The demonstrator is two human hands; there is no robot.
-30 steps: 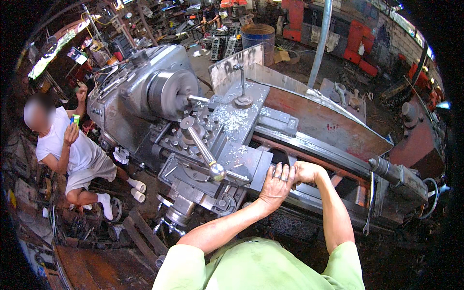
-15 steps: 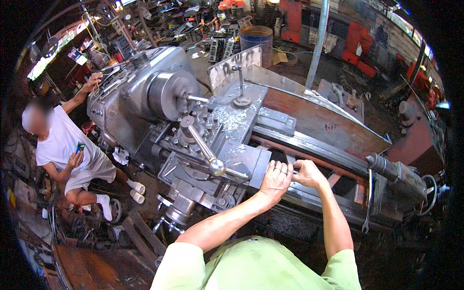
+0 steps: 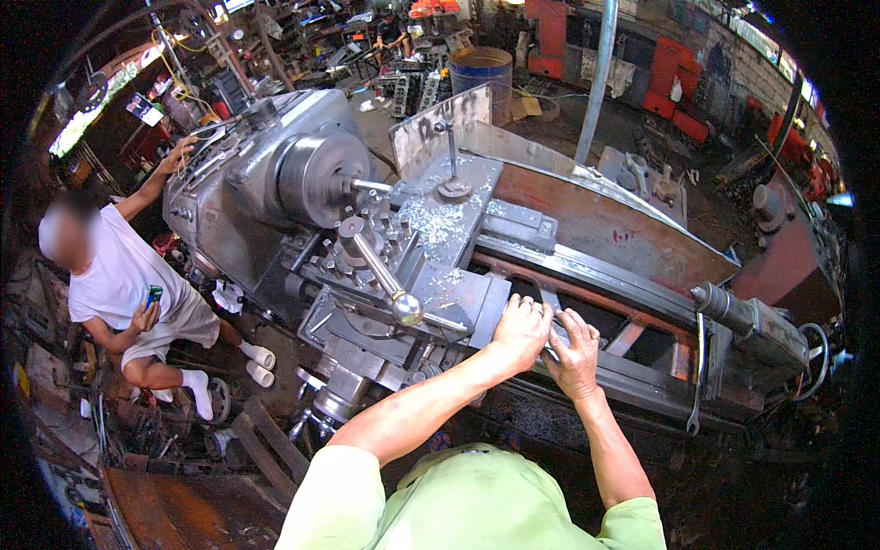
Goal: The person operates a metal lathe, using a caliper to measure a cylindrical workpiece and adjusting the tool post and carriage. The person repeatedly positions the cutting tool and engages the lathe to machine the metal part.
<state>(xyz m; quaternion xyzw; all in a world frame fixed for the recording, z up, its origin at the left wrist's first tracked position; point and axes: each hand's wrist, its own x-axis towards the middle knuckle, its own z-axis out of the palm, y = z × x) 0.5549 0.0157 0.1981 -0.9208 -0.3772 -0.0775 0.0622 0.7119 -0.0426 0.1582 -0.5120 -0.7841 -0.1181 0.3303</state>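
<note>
Both my hands are together over the lathe bed, just right of the carriage's flat grey end. My left hand, with a ring on one finger, has its fingers bent and close together. Against it, my right hand curls its fingers and thumb. A small grey item seems to lie between them, mostly hidden, and I cannot make out its kind. To the left are the tool post and its lever with a ball knob. Beyond is the blurred chuck with a metal rod.
Metal shavings cover the carriage around an upright rod stand. The tailstock stands at right, with a wrench hanging nearby. At left a person rests a hand on the headstock and holds a small green object.
My right hand has turned and moved lower, showing its back and curled fingers, with the right forearm swinging left. My left hand has stayed nearly in place. The view has shifted slightly.
</note>
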